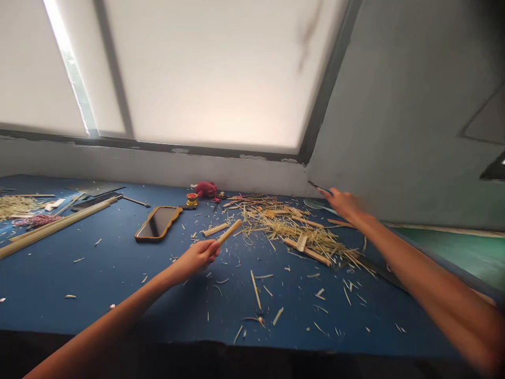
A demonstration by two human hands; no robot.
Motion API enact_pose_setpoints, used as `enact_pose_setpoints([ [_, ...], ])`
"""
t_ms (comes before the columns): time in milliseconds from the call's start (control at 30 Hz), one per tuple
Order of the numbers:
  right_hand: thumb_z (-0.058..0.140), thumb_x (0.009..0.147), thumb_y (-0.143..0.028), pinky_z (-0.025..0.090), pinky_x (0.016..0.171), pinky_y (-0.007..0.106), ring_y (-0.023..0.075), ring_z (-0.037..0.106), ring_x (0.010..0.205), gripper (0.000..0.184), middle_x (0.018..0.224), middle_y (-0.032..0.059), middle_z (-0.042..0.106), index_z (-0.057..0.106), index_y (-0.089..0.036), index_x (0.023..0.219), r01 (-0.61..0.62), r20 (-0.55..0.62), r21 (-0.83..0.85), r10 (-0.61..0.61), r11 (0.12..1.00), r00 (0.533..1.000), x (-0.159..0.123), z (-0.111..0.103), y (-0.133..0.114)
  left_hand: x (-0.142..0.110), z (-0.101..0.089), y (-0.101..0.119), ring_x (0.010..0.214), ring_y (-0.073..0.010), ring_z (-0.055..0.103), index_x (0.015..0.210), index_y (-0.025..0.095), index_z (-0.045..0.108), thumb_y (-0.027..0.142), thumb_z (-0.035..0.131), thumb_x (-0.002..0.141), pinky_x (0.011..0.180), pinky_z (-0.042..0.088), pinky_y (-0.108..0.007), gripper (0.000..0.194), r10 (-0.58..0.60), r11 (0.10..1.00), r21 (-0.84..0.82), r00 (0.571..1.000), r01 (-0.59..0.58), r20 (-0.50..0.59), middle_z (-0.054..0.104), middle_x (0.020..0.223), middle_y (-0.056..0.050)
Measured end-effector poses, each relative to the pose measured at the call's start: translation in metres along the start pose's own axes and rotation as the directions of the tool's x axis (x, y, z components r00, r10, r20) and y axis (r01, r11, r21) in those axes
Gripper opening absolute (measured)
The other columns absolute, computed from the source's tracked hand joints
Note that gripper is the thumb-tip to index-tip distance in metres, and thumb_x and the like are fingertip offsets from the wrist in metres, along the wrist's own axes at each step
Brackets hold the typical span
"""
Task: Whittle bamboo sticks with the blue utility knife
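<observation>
My left hand (203,255) is closed around one end of a short bamboo strip (230,232), which points up and to the right above the blue table. Over the far right of the table, my right hand (342,203) grips a slim knife (316,186) with a bluish handle; its dark blade points left, and motion blurs its outline. Between the hands lies a heap of thin bamboo shavings (284,229). A short flat bamboo piece (215,230) rests just behind my left hand.
Shavings litter the blue table (130,295). At left lie a phone in a wavy yellow case (159,223), a long bamboo pole (59,229) and pinkish string (37,220). A red figurine (205,189) and a small gold-and-red stand (191,199) are near the wall.
</observation>
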State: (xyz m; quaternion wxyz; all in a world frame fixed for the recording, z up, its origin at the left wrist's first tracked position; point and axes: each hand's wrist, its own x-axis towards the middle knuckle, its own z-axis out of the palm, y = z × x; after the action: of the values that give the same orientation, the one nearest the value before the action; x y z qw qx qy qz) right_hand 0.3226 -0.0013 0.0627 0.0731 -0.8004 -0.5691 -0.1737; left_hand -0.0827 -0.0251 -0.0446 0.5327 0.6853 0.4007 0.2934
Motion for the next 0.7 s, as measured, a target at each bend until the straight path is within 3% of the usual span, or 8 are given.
enact_pose_setpoints([
  [67, 0.001, 0.087, -0.069, 0.028, 0.054, 0.030, 0.0214, 0.060, 0.064, 0.085, 0.079, 0.0213, 0.065, 0.057, -0.009, 0.110, -0.024, -0.015, 0.052, 0.025, 0.998, 1.000, -0.002, 0.002, 0.024, -0.006, -0.012, -0.003, 0.043, -0.0058, 0.022, 0.070, 0.018, 0.046, 0.058, 0.048, 0.079, 0.041, 0.018, -0.021, 0.041, -0.072, 0.997, -0.029, 0.997, 0.071, -0.034, 0.030, 0.053, 0.007],
  [133, 0.003, 0.086, -0.071, 0.027, 0.053, 0.029, 0.0215, 0.059, 0.061, 0.082, 0.072, 0.0163, 0.065, 0.056, -0.013, 0.110, 0.028, -0.036, 0.094, -0.025, 0.995, 0.999, -0.016, 0.005, 0.023, -0.004, -0.011, 0.003, 0.045, -0.0056, 0.025, 0.076, 0.016, 0.051, 0.057, 0.049, 0.080, 0.042, 0.019, -0.020, 0.041, -0.034, 0.999, -0.041, 0.998, 0.032, -0.051, 0.033, 0.056, 0.006],
  [233, 0.009, 0.086, -0.071, 0.026, 0.052, 0.027, 0.0222, 0.060, 0.060, 0.074, 0.064, 0.0094, 0.063, 0.055, -0.018, 0.109, 0.247, -0.068, 0.081, -0.242, 0.966, 0.968, -0.049, 0.003, -0.016, 0.009, 0.010, 0.027, 0.049, -0.0062, 0.030, 0.094, 0.014, 0.058, 0.053, 0.046, 0.084, 0.044, 0.022, -0.020, 0.042, 0.042, 0.997, -0.062, 0.998, -0.039, 0.051, 0.038, 0.062, 0.004],
  [300, 0.011, 0.088, -0.069, 0.026, 0.051, 0.025, 0.0216, 0.062, 0.061, 0.068, 0.065, 0.0066, 0.063, 0.054, -0.019, 0.108, 0.425, -0.140, 0.079, -0.412, 0.902, 0.900, -0.070, -0.003, -0.047, 0.022, 0.026, 0.041, 0.051, -0.0065, 0.032, 0.097, 0.015, 0.058, 0.052, 0.047, 0.085, 0.045, 0.024, -0.020, 0.041, 0.039, 0.997, -0.064, 0.997, -0.035, 0.062, 0.040, 0.065, 0.003],
  [367, 0.011, 0.091, -0.065, 0.025, 0.051, 0.025, 0.0208, 0.063, 0.062, 0.064, 0.069, 0.0064, 0.065, 0.054, -0.019, 0.103, 0.503, -0.228, 0.089, -0.475, 0.859, 0.850, -0.086, -0.007, -0.072, 0.035, 0.039, 0.048, 0.050, -0.0066, 0.030, 0.095, 0.014, 0.058, 0.052, 0.043, 0.087, 0.045, 0.024, -0.020, 0.041, 0.045, 0.998, -0.039, 0.999, -0.044, 0.021, 0.040, 0.065, 0.003],
  [467, 0.013, 0.092, -0.062, 0.023, 0.049, 0.026, 0.0207, 0.064, 0.062, 0.060, 0.074, 0.0067, 0.067, 0.054, -0.019, 0.100, 0.553, -0.275, 0.046, -0.521, 0.832, 0.808, -0.101, -0.007, -0.094, 0.048, 0.048, 0.045, 0.051, -0.0081, 0.033, 0.087, 0.014, 0.058, 0.048, 0.037, 0.090, 0.048, 0.027, -0.021, 0.040, 0.157, 0.987, 0.051, 0.985, -0.153, -0.073, 0.045, 0.065, 0.002],
  [600, 0.010, 0.093, -0.061, 0.024, 0.048, 0.027, 0.0215, 0.066, 0.065, 0.063, 0.078, 0.0080, 0.069, 0.053, -0.018, 0.107, 0.562, -0.241, 0.012, -0.543, 0.827, 0.804, -0.102, 0.007, -0.104, 0.043, 0.048, 0.036, 0.057, -0.0125, 0.041, 0.077, 0.016, 0.058, 0.043, 0.033, 0.092, 0.054, 0.028, -0.024, 0.040, 0.317, 0.909, 0.343, 0.928, -0.239, -0.194, 0.048, 0.061, 0.000],
  [700, 0.006, 0.091, -0.063, 0.027, 0.050, 0.026, 0.0238, 0.066, 0.069, 0.068, 0.078, 0.0097, 0.069, 0.054, -0.017, 0.108, 0.459, -0.173, 0.010, -0.450, 0.889, 0.876, -0.080, 0.015, -0.089, 0.031, 0.047, 0.033, 0.058, -0.0137, 0.043, 0.075, 0.017, 0.055, 0.041, 0.030, 0.093, 0.057, 0.028, -0.025, 0.039, 0.377, 0.847, 0.473, 0.902, -0.243, -0.211, 0.052, 0.063, -0.001],
])
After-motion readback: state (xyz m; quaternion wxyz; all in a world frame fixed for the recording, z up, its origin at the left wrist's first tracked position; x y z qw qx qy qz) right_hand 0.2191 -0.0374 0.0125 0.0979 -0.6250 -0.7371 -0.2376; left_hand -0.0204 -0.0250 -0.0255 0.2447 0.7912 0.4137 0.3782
